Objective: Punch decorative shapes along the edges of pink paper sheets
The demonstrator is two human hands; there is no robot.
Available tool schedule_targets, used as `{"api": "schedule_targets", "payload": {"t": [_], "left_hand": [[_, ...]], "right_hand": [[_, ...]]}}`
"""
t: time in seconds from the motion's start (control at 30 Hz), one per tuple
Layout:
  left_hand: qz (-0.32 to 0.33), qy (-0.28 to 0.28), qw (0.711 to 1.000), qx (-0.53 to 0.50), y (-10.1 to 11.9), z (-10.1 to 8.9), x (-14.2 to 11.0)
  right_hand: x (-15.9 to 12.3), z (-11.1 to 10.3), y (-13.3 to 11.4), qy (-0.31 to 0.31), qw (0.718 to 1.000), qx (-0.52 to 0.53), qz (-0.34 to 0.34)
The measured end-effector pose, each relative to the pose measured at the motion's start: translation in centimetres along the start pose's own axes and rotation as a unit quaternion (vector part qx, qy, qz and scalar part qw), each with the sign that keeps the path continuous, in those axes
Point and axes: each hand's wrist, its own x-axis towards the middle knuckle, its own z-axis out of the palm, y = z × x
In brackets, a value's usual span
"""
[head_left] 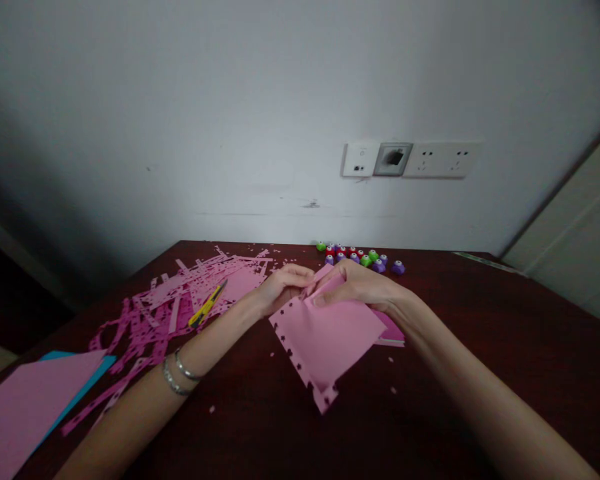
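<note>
A pink sheet of paper point(335, 337) with small flower-shaped holes along its left edge and bottom corner is held up over the table, tilted. My left hand point(285, 285) has its fingers closed at the sheet's upper left edge. On the upper part of the sheet, my right hand point(363, 283) grips with its thumb in front and its fingers behind. The spot where both hands' fingers meet is partly hidden. Behind the sheet's right side lies a darker pink stack of paper point(393, 330), mostly covered.
Cut pink paper strips point(165, 310) are heaped at the left, with a yellow utility knife point(207, 305) on them. Pink and blue sheets point(35, 400) lie front left. Several small purple, green and red craft punches point(365, 259) stand near the wall. Sockets point(437, 160) are above.
</note>
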Motion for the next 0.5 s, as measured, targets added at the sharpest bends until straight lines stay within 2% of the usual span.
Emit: {"api": "schedule_targets", "payload": {"t": [0.1,0.2,0.4,0.5], "left_hand": [[0.000,-0.010,1.000,-0.001,-0.3,-0.5,0.2],[0.003,-0.004,1.000,0.028,-0.1,-1.2,0.2],[-0.002,-0.017,0.982,0.189,1.0,-3.0,-0.5],[0.004,-0.002,0.970,0.242,1.4,-3.7,-0.7]], "right_hand": [[0.3,0.1,0.2,-0.004,1.000,-0.013,-0.014],[0.6,-0.3,0.6,0.021,0.999,-0.044,-0.016],[0.5,-1.7,1.5,0.082,0.993,-0.078,0.014],[0.5,-2.1,1.9,0.101,0.991,-0.080,0.026]]}}
